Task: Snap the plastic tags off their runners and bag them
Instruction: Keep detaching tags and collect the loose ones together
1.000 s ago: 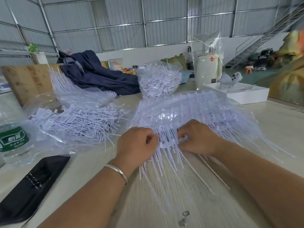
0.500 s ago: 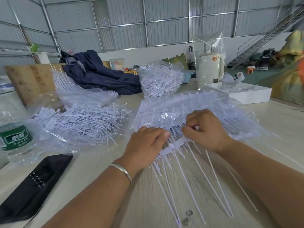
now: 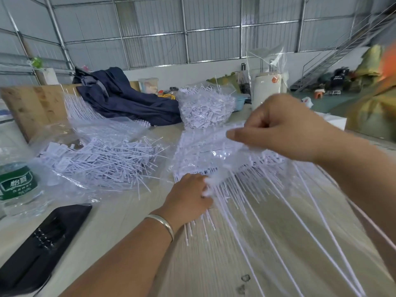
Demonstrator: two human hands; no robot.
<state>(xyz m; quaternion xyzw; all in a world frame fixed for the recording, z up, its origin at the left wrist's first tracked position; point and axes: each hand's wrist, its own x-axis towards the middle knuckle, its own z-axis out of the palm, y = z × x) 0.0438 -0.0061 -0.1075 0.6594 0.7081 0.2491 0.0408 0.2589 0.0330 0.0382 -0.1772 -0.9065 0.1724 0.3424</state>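
Observation:
A clear plastic bag of white tag runners (image 3: 214, 155) lies in the middle of the table, its long white tails fanning toward me. My left hand (image 3: 190, 196) grips the near edge of a runner strip where the tails begin. My right hand (image 3: 276, 127) is lifted above the bag and pinches the clear film and a runner edge between thumb and fingers. Loose snapped tags (image 3: 102, 161) lie heaped on an open bag to the left. A full bag of tags (image 3: 205, 110) stands behind.
A water bottle (image 3: 17, 185) stands at the left edge, with a black pouch (image 3: 40, 241) in front of it. A navy garment (image 3: 128, 99) and a wooden board (image 3: 32, 106) lie at the back left. A white canister (image 3: 270, 88) stands at the back right.
My right hand has risen up and away from the strip, pulling the film and a runner edge with it. My left hand stayed low on the strip's near edge.

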